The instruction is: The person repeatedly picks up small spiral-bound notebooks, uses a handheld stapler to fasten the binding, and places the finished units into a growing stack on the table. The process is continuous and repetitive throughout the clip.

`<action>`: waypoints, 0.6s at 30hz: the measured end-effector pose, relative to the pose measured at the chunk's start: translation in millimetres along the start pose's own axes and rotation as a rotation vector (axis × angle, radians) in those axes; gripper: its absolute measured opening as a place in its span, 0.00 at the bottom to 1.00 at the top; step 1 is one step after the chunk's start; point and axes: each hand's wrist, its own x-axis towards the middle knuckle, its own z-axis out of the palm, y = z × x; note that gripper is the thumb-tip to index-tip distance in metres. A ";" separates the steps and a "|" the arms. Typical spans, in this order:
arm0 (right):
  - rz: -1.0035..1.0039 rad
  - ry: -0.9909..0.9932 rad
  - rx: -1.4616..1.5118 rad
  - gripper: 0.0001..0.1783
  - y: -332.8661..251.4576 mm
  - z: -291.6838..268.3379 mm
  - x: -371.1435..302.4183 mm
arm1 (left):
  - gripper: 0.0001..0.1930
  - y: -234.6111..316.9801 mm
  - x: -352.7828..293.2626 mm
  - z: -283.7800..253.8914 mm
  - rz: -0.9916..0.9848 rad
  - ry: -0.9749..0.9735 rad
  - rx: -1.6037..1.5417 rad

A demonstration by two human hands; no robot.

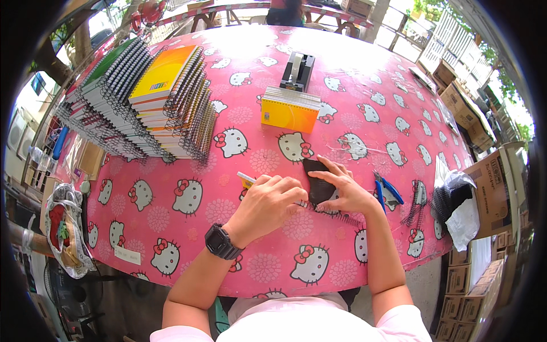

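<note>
My left hand (270, 200), a dark watch on its wrist, is closed around a small yellow-and-white notepad (246, 180). Most of the notepad is hidden beneath the fingers. Just to its right, my right hand (346, 189) grips a dark black block (319, 183), fingers over its top and thumb at its near edge. The block's exact kind cannot be made out. A thin dark wire coil (345, 218) lies on the table beside the right thumb. Pliers with blue handles (390, 191) rest right of the right wrist.
Tall piles of spiral notebooks (165, 74) stand at the left. A row of small yellow notepads (290, 114) sits beyond my hands, before a black tape dispenser (297, 71). More wire coils (441, 205) and a cardboard box (491, 191) are at the right edge.
</note>
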 end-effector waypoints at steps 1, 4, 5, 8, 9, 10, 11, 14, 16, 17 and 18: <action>-0.013 0.014 -0.024 0.44 -3.9 -0.6 2.3 | 0.11 -1.6 -1.3 -0.3 -0.003 -0.038 0.013; -0.009 0.048 -0.063 0.44 -11.3 -0.3 7.2 | 0.10 0.1 -1.4 1.3 0.001 -0.003 0.041; 0.015 0.051 -0.052 0.43 -12.9 0.6 8.1 | 0.10 1.1 -1.0 2.0 0.004 0.034 0.049; 0.028 0.106 -0.021 0.41 -15.2 6.6 9.8 | 0.09 -1.0 0.5 1.2 0.032 0.009 0.057; 0.021 0.130 -0.008 0.41 -14.4 9.6 10.4 | 0.09 -2.1 0.2 1.0 0.026 0.008 0.045; -0.006 0.120 -0.007 0.41 -12.9 10.9 10.5 | 0.09 -3.5 -0.2 1.3 0.021 0.007 0.033; -0.032 0.111 -0.005 0.41 -11.2 11.8 10.5 | 0.09 -4.3 -0.5 1.4 0.016 0.006 0.021; -0.065 0.065 0.006 0.40 -10.4 6.5 9.0 | 0.10 -3.3 -1.0 -0.9 -0.018 0.011 -0.040; -0.044 0.066 0.007 0.40 -11.3 1.6 6.4 | 0.10 -3.7 -0.2 -3.4 -0.016 0.009 -0.061; -0.021 0.085 0.003 0.41 -11.3 0.1 5.3 | 0.10 -4.2 -0.1 -4.4 -0.015 0.008 -0.071; 0.002 0.102 -0.001 0.41 -10.4 -0.5 4.4 | 0.10 -5.9 -1.2 -4.4 -0.024 -0.024 -0.053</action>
